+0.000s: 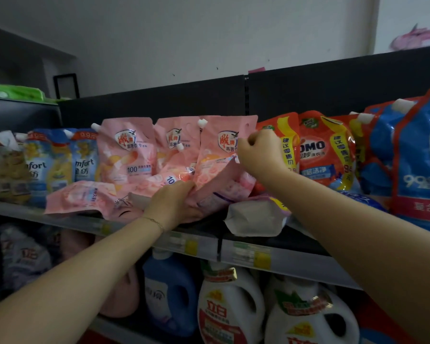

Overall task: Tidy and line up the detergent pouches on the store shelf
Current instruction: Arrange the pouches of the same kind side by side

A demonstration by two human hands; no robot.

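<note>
Three stand upright in a row at the back of the shelf (308,265): left pink pouch (127,150), middle pink pouch (176,141), right pink pouch (217,155).

Right hand (258,151): fingers (253,139) curled tight, pinching the right pink pouch by its right edge, near the top.

Left hand (174,203): fingers curled round crumpled pink film low at that pouch's left corner. Cannot tell whether this film is the same pouch or a slumped one in front. Thin bracelet (157,222) on the left wrist.

Left of the left fingers: a flattened pink pouch (80,197) lies at the shelf front, its edge hanging over the lip. Further left, blue-and-yellow pouches (60,162) stand upright, touching the left pink pouch.

Right of the right fingers: orange pouches (325,150), the nearest just behind the knuckles. Beyond them, big blue pouches (417,155) with white caps.

Below the right wrist: a pale pouch (253,217) lies flat, its base toward the camera and poking past the shelf lip.

Under both forearms, lower shelf: white jugs (230,306) and a blue jug (170,294), upright, side by side.
</note>
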